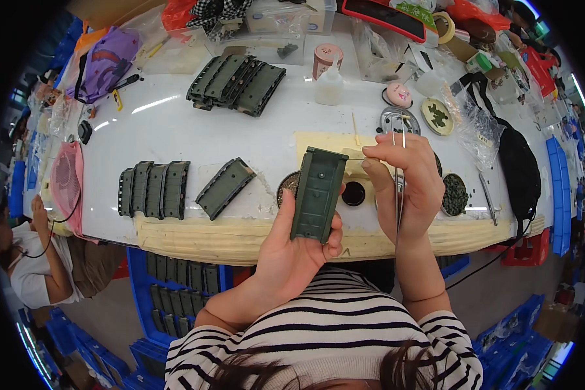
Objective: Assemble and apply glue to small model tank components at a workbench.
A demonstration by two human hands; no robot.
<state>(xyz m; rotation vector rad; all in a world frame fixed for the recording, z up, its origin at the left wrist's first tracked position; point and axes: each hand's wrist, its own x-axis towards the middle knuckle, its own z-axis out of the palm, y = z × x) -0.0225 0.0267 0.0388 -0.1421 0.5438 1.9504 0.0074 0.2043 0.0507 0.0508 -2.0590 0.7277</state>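
1. Your left hand (292,250), low and just left of centre, holds a long green part (318,195). Your grip is closed on its lower half, thumb along the left edge and fingertips curled round the right.
2. The green part is near the middle of the view, raised above the table (156,130). Its top leans towards one o'clock, and its hollow inner face, with cross ribs and small round marks, is turned up to you.
3. Your right hand (413,182) is at three o'clock from the part. Its grip is narrow: thumb and forefinger pinch a thin rod (356,158) reaching towards the part's upper right edge. Whether the tip touches is too small to tell.
4. The same hand also carries metal tweezers (399,224), upright against the palm, tips towards twelve.
5. From the part, at nine o'clock, a single curved green piece (226,188) lies tilted; farther out is a row of similar pieces (154,190). More are grouped in a stack (237,81) at eleven.
6. At twelve stands a white squeeze bottle (329,88), with a pink tin (327,60) behind it.
7. At two, a round cream dish (429,107) holds dark green bits. At three, beyond your right hand, is a dish of dark green pellets (455,195).
8. At eight, below the table, a blue crate (136,286) holds rows of green pieces.
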